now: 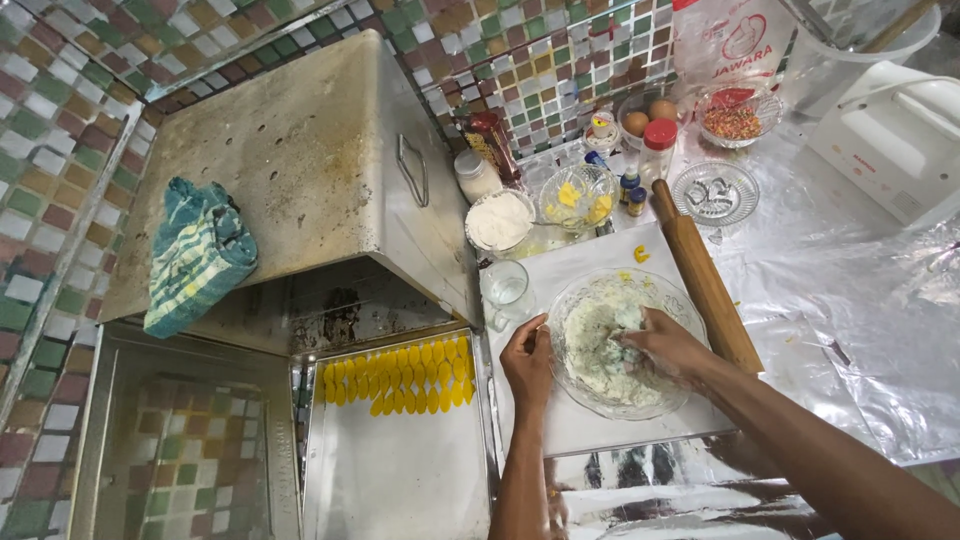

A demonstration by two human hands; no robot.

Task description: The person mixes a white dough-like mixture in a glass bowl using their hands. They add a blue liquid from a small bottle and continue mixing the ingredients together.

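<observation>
Right hand (pixel 668 345): I am pressing it, fingers curled, into the dough (pixel 600 340).
Left hand (pixel 527 362): I am bracing it, spread, against the glass bowl (pixel 668 290) rim's left side.

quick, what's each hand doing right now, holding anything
left hand: open, resting against the rim of the glass bowl, steadying it
right hand: in the bowl, fingers in the pale dough; grip cannot be told

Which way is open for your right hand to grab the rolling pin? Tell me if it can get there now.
Probably yes. The right hand is in the dough inside the glass bowl, and the rolling pin lies just beyond the bowl's right rim with nothing between them. The hand would have to lift over the rim, likely coated with dough.
</observation>
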